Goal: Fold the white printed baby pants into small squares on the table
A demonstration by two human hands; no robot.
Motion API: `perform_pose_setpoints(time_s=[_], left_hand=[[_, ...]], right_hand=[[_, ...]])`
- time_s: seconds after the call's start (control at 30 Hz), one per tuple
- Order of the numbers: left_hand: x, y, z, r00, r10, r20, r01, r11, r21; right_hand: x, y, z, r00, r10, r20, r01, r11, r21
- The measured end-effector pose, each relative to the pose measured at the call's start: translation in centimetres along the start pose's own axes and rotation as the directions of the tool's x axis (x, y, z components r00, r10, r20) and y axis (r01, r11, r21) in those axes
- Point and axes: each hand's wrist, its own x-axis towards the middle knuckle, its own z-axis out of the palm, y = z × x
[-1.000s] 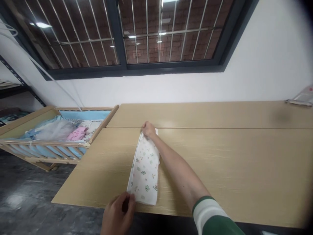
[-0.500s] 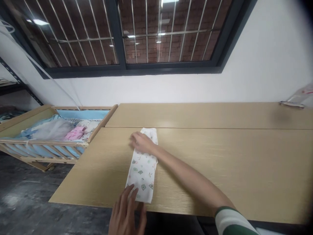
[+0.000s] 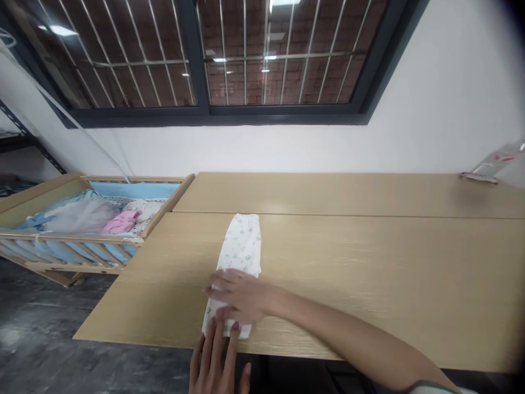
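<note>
A white cloth garment with a small printed pattern (image 3: 241, 243) lies folded into a long narrow strip on the wooden table, its near end close to the front edge. Across its lower half lies my right hand (image 3: 241, 295), fingers stretched out and slightly blurred, palm down on the fabric. My left hand (image 3: 217, 355) is at the near end, fingers spread, with the fingertips at the cloth's bottom edge. The right hand and its fingers cover part of the print.
The wooden table (image 3: 369, 273) reaches far to the right. At its left stands a wooden crib (image 3: 164, 216) holding blue bedding and a pink cloth (image 3: 122, 221). A clear plastic bag (image 3: 498, 163) is at the far right, below a barred window (image 3: 279, 115).
My right hand has moved from the far part of the cloth down toward me, and its fingers have spread out. My left hand's fingers have spread a little at the near end.
</note>
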Motion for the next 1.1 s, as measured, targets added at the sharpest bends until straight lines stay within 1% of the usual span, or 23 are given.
perform_pose_setpoints(time_s=[0.07,0.17,0.23,0.33,0.4,0.47,0.53,0.6,0.73,0.87,0.93,1.0,1.1], left_hand=[[0.2,0.0,-0.3,0.999,-0.011,0.05,0.011,1.0,0.0],[0.1,-0.5,-0.4,0.997,0.045,0.057,-0.046,0.999,0.016],[-0.1,-0.9,-0.3,0.996,0.076,0.051,-0.077,0.997,0.028],[-0.2,-1.1,-0.1,0.996,0.08,0.046,-0.082,0.996,0.032],[-0.1,-0.8,-0.1,0.997,0.06,0.042,-0.061,0.998,0.011],[-0.1,-0.4,-0.2,0.999,0.008,0.05,-0.007,1.0,-0.023],[-0.1,0.0,-0.4,0.997,-0.048,0.064,0.051,0.998,-0.048],[-0.1,0.3,-0.5,0.995,-0.069,0.073,0.074,0.996,-0.058],[0.1,0.4,-0.7,0.995,-0.062,0.076,0.066,0.997,-0.051],[0.3,0.2,-0.8,0.996,-0.048,0.078,0.051,0.998,-0.031],[0.2,0.3,-0.7,0.998,-0.023,0.066,0.026,0.999,-0.031],[0.1,0.8,-0.6,0.998,-0.014,0.055,0.017,0.999,-0.047],[0.0,2.4,-0.5,0.997,-0.05,0.053,0.055,0.995,-0.082]], right_hand=[[0.6,2.3,-0.7,0.993,0.114,0.001,-0.114,0.993,-0.02],[1.6,5.6,-2.0,0.968,0.249,-0.035,-0.25,0.967,-0.046],[2.2,7.5,-2.9,0.946,0.316,-0.075,-0.32,0.946,-0.057],[2.8,10.2,-4.1,0.915,0.387,-0.114,-0.396,0.916,-0.069],[3.0,11.8,-4.7,0.891,0.435,-0.132,-0.447,0.891,-0.078],[3.3,13.3,-5.1,0.869,0.471,-0.152,-0.487,0.869,-0.087],[3.4,14.4,-5.5,0.859,0.481,-0.173,-0.501,0.859,-0.101],[3.5,15.2,-5.8,0.854,0.483,-0.195,-0.509,0.853,-0.115],[3.4,15.9,-6.3,0.835,0.504,-0.221,-0.535,0.838,-0.108],[3.4,16.2,-6.6,0.846,0.484,-0.225,-0.515,0.851,-0.103],[3.2,16.3,-6.7,0.855,0.468,-0.224,-0.5,0.858,-0.115],[2.8,16.4,-6.8,0.864,0.454,-0.219,-0.486,0.866,-0.119],[1.6,16.6,-7.0,0.872,0.438,-0.218,-0.467,0.879,-0.099]])
